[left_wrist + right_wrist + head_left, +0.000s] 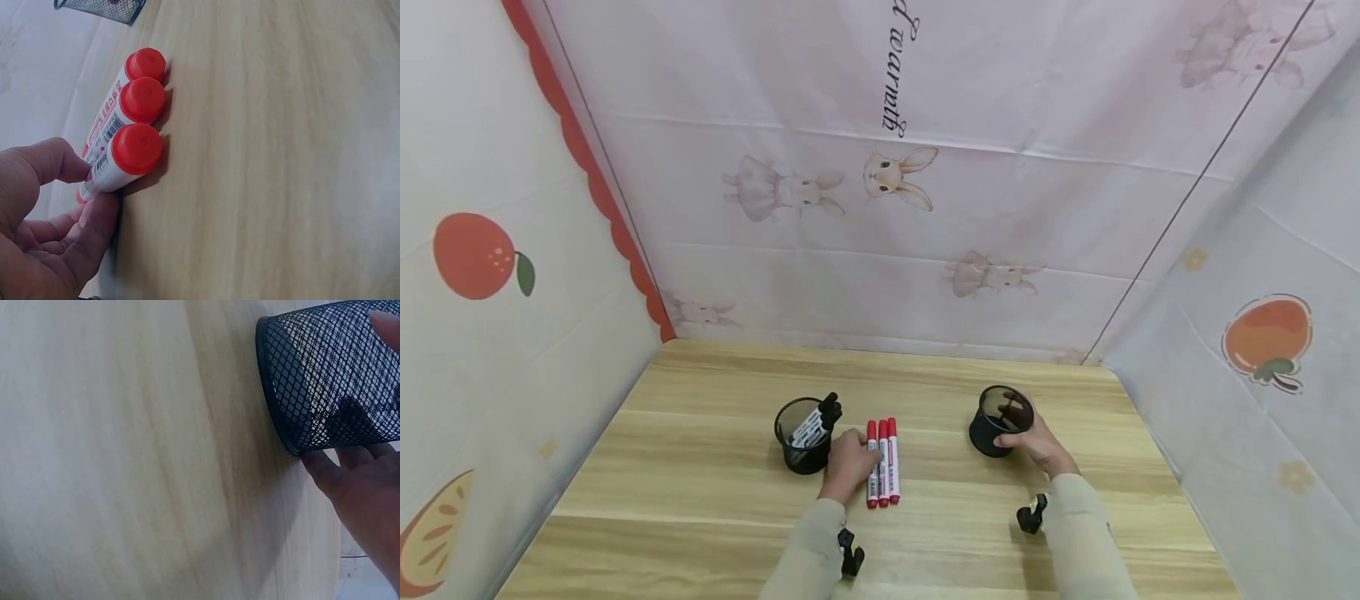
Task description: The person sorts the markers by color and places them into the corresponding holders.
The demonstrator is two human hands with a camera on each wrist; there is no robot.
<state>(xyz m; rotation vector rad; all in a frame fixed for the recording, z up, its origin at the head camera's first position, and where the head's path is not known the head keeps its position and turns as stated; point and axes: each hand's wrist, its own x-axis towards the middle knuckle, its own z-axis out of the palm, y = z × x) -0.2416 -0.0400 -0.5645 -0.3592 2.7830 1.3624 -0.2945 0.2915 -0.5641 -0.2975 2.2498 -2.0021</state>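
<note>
Pinching the leftmost red marker (872, 487) with thumb and fingertips: left hand (848, 462), narrow grip per left wrist view. Can't tell if the marker is lifted off the wood tabletop (715, 533).

Key geometry: marker sits directly off the right side of that hand, long axis pointing away from the person, capped end far. Middle red marker (883, 467) and right red marker (893, 462) lie just beside it, roughly parallel, so the grip is working on the outer edge of the row. Left hand is clearly the nearer one.

Left mesh pen cup (805, 461) stands just left of that hand, black-capped whiteboard markers (808, 429) slanting out over the rim. Hand-to-cup contact: can't tell.

Right hand (1041, 446) is well apart from the row, wrapped round the right mesh pen cup (987, 437), thumb near side. Cup mouth looks tilted a bit right; whether the base is fully seated, can't tell.

Behind everything: rabbit-print fabric backdrop (865, 283).
</note>
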